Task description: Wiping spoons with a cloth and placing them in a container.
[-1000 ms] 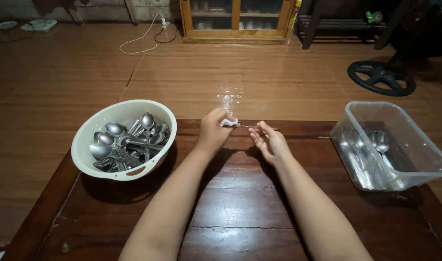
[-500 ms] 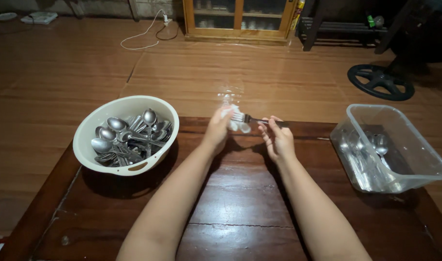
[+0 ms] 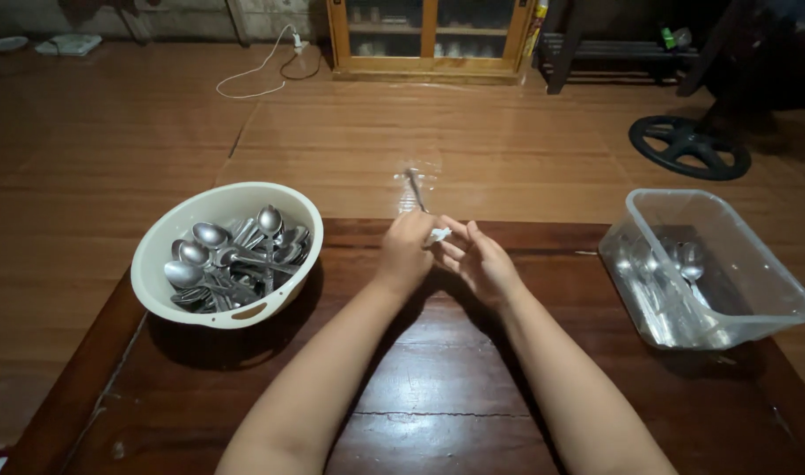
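Now we note the left hand (image 3: pixel 405 251) pinching a wrapped utensil (image 3: pixel 415 190), upright at 12 o'clock, tilted sideways earlier. Right hand (image 3: pixel 480 260) has moved in; its fingers touch the wrap's white end (image 3: pixel 439 234). Bowl (image 3: pixel 184 216) at 9, tub (image 3: pixel 776 290) at 3.

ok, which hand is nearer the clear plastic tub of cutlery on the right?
Right. The right hand is at table centre, on the side toward the clear plastic tub; the left hand is just beyond it, toward the round cream bowl of spoons.

Utensil (image 3: pixel 414 189) handle hidden inside left hand (image 3: pixel 405 251); head blurred in clear wrap, type unclear. Both elbows cut off by bottom edge. Clear tub (image 3: pixel 754 299) contents indistinct.
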